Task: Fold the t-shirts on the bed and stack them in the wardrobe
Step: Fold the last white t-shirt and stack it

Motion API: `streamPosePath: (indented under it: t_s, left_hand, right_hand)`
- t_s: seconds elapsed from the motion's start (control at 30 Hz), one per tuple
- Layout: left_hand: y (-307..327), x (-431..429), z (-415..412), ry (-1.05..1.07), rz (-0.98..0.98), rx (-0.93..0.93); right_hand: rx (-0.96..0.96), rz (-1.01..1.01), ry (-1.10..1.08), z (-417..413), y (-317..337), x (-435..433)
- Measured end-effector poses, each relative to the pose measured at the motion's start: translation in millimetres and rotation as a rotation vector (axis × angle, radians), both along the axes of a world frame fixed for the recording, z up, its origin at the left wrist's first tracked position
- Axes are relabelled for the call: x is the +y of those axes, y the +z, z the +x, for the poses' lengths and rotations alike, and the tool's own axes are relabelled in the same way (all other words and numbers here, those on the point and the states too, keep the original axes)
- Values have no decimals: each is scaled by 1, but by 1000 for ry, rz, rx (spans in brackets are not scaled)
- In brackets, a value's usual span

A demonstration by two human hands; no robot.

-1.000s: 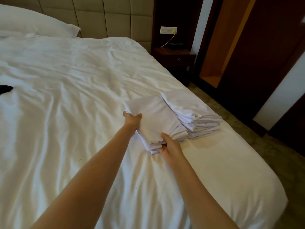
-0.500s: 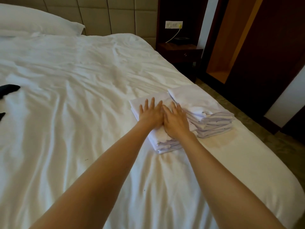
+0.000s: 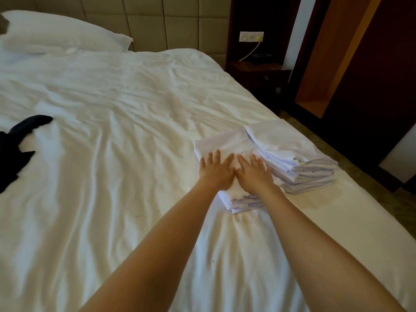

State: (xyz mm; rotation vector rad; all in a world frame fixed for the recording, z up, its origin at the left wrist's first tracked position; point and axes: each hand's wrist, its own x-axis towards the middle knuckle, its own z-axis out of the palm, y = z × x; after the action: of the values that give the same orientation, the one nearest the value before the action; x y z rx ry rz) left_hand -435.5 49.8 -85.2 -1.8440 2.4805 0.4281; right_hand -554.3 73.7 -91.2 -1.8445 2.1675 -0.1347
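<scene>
White, rumpled bedding covers a wide bed [image 3: 108, 167] that fills most of the view, with a white pillow [image 3: 63, 32] against a padded beige headboard [image 3: 171, 19] at the far end. Near the bed's right edge lie two piles of folded white t-shirts, side by side and touching: the nearer stack [image 3: 225, 143] and, to its right, a taller stack [image 3: 290, 152]. Both bare arms reach forward to the nearer stack. The left hand [image 3: 216, 173] and the right hand [image 3: 255, 175] lie palm down on its top, thumbs just beside each other, fingers [image 3: 217, 156] straight and slightly spread, pressing flat and gripping nothing. A crumpled black garment [image 3: 13, 152] lies at the left of the bed, well apart from the piles. Beyond the bed on the right stands a dark wooden nightstand [image 3: 254, 68] below a white wall socket [image 3: 251, 36] with a yellow cable [image 3: 252, 50] hanging from it. Further right is the dark wardrobe [image 3: 378, 86], its open compartment lined in orange-brown wood.
</scene>
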Motion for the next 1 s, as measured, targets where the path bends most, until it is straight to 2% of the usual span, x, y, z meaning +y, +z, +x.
streamPosePath:
  t_s: [0.2, 0.67, 1.0]
  left_hand:
    - [28, 21, 42, 49, -52, -46]
    - [82, 84, 158, 227, -116, -63]
    - [76, 152, 237, 373, -80, -81]
  right_hand:
    - [-32, -78, 25, 36, 33, 13]
    - [-42, -51, 264, 146, 80, 53]
    - [-178, -1, 391, 227, 83, 98]
